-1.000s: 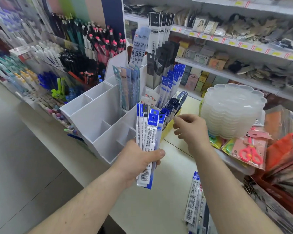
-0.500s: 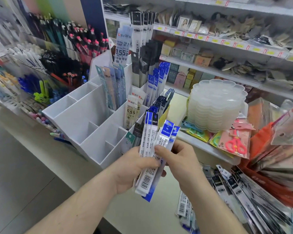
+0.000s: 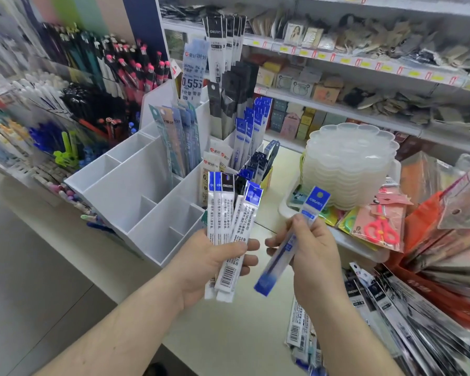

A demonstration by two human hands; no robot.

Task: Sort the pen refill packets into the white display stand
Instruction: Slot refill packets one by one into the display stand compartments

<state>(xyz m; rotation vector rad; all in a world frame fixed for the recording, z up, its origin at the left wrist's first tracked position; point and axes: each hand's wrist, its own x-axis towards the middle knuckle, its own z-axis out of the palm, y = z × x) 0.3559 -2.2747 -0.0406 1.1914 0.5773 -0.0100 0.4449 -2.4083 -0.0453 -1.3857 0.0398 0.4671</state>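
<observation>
My left hand [image 3: 212,264] grips a fanned bundle of pen refill packets [image 3: 228,221], white with blue and black tops, held upright just in front of the white display stand [image 3: 125,185]. My right hand [image 3: 310,251] pinches a single blue-topped refill packet [image 3: 296,234], tilted and held apart to the right of the bundle. The stand's back and right compartments hold upright refill packets [image 3: 242,131]; its front and left compartments show bare white walls.
More refill packets [image 3: 391,321] lie spread on the counter at lower right. A stack of clear plastic trays [image 3: 350,164] stands to the right, with pink scissors packs [image 3: 380,226] beside it. Pen racks [image 3: 92,90] fill the left; shelves run behind.
My right hand has drawn one blue-topped packet out of the bundle and moved it right, away from my left hand. The view has shifted a little.
</observation>
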